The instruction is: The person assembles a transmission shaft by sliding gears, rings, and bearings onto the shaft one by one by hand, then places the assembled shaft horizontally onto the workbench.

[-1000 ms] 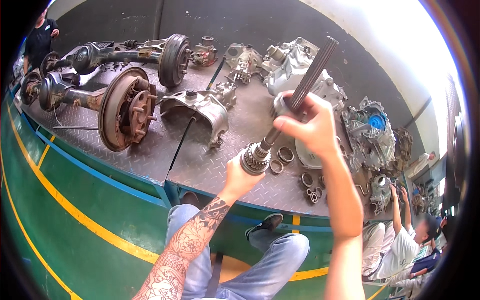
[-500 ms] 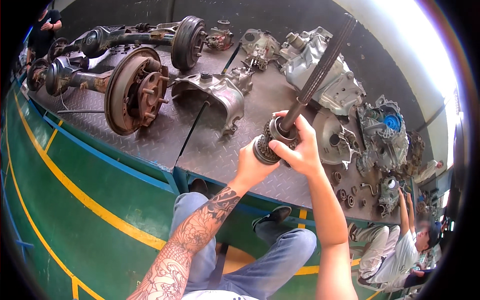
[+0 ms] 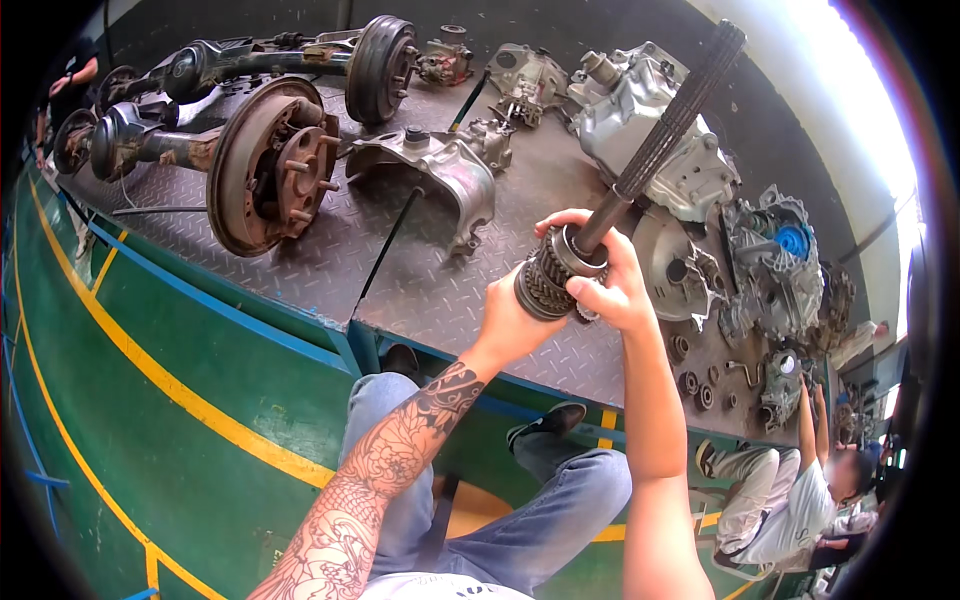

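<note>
A long dark splined gear shaft [image 3: 672,125] is held up in front of me, tilted with its free end toward the upper right. Helical gears [image 3: 545,284] are stacked at its lower end. My left hand [image 3: 506,325] grips the underside of this gear stack, its fingers mostly hidden behind the gears. From the right, my right hand [image 3: 624,290] wraps the collar end of the stack, thumb in front and fingers over the back. Both hands are above the near edge of a steel checker-plate table [image 3: 420,305].
Rusty axles with a brake drum [image 3: 265,165] lie on the left. A bell housing [image 3: 430,170] sits mid-table. Gearbox casings [image 3: 670,150] stand at the right, near loose small gears [image 3: 704,396]. A seated co-worker [image 3: 790,510] works at the right.
The shaft and both hands have shifted slightly right in view, and the shaft leans a little more to the right. Both hands keep their grip.
</note>
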Demonstrator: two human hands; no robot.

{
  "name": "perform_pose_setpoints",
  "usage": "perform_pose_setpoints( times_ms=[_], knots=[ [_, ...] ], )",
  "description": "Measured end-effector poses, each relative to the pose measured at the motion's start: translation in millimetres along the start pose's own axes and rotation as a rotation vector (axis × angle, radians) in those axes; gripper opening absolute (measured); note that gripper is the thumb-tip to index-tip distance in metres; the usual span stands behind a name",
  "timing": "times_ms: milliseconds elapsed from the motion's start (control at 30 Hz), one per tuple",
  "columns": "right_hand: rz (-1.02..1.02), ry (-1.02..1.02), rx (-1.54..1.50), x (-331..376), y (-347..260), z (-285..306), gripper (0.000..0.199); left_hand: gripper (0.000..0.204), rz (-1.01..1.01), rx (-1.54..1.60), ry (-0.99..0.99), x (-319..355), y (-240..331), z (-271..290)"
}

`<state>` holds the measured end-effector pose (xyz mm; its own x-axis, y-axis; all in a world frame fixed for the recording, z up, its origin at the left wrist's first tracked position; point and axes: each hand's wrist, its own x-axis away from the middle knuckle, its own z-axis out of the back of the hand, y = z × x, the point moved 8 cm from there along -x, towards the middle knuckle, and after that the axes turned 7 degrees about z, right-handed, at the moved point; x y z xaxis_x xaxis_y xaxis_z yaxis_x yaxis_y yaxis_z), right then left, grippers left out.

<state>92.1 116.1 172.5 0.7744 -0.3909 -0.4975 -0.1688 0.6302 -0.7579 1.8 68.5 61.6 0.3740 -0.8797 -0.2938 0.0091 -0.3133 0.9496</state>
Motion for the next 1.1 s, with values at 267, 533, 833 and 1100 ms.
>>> perform_pose_setpoints(
  times_ms=[267,533,833,1100],
  knots=[
    [-0.021,0.163,0.288,9,-17,-1,0.064,0.044,-0.064,0.03,0.073,2,2,-2],
    [0.003,0.455,0.544,17,-44,-11,0.066,0.038,-0.141,0.017,0.116,0,9,-3],
    [0.024,0.583,0.231,16,-26,-9,0.055,0.04,-0.073,-0.007,0.075,6,5,-5],
    [-0.018,0.531,0.156,17,-22,-4,0.064,0.041,-0.08,-0.02,0.063,7,11,-6]
  ],
)
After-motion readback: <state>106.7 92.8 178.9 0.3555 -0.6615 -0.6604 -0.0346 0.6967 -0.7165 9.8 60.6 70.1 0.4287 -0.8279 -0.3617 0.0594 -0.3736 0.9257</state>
